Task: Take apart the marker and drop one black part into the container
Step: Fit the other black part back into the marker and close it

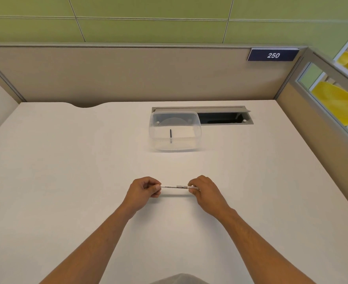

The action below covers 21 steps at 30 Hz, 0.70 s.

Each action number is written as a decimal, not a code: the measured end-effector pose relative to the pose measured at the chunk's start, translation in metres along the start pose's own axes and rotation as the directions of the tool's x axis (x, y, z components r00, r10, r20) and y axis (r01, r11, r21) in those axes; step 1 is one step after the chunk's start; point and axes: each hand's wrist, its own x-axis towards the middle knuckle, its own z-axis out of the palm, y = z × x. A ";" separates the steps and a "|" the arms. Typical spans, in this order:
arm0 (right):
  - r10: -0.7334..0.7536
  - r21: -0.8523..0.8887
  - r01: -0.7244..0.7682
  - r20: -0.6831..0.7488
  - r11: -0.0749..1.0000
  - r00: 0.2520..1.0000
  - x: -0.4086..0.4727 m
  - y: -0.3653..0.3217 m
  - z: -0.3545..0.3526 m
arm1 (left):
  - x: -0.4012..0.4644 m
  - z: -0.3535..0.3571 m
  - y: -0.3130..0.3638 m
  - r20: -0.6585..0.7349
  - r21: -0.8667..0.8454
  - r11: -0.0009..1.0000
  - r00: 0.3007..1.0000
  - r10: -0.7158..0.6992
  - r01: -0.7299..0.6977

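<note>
We hold the whiteboard marker point(175, 186) level above the white desk point(66, 171), one hand at each end. Our left hand point(143, 190) is curled into a loose fist around the left end; the thumb and forefinger pinch the barrel, and whatever lies inside the fist is hidden. The white barrel, printed with black lettering, spans the gap between the two hands and shows no visible separation along its exposed length. Our right hand point(205, 191) grips the right end with thumb above and fingertips wrapped below; that end is also covered, so we cannot tell whether a cap is fitted there.

Beyond the hands, slightly toward the right hand's side, stands a clear plastic container point(197, 130), well apart from the marker. A thin black part point(170, 136) lies inside it, running front to back. Directly behind the container, further from the hands, an open cable tray point(224, 118) is set into the desk. Far beyond the right hand, a blue sign point(273, 55) reading 250 is fixed to the partition point(128, 74).
</note>
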 end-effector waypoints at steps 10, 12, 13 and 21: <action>0.050 0.103 -0.041 -0.087 0.994 0.995 0.010 0.013 -0.003 | 0.014 -0.003 0.000 -0.075 -0.017 1.000 0.997 -0.002 0.000; 0.049 0.095 -0.040 -0.096 0.995 0.994 0.014 0.017 -0.002 | 0.019 -0.002 0.000 -0.094 -0.002 1.000 0.996 -0.003 0.003; 0.050 0.091 -0.041 -0.099 0.995 0.994 0.017 0.019 -0.001 | 0.021 -0.002 0.000 -0.099 0.011 1.000 0.995 -0.004 0.005; 0.070 0.033 -0.066 -0.147 0.997 0.987 0.033 0.032 0.010 | 0.040 0.003 -0.007 -0.137 0.332 0.941 0.984 0.115 -0.063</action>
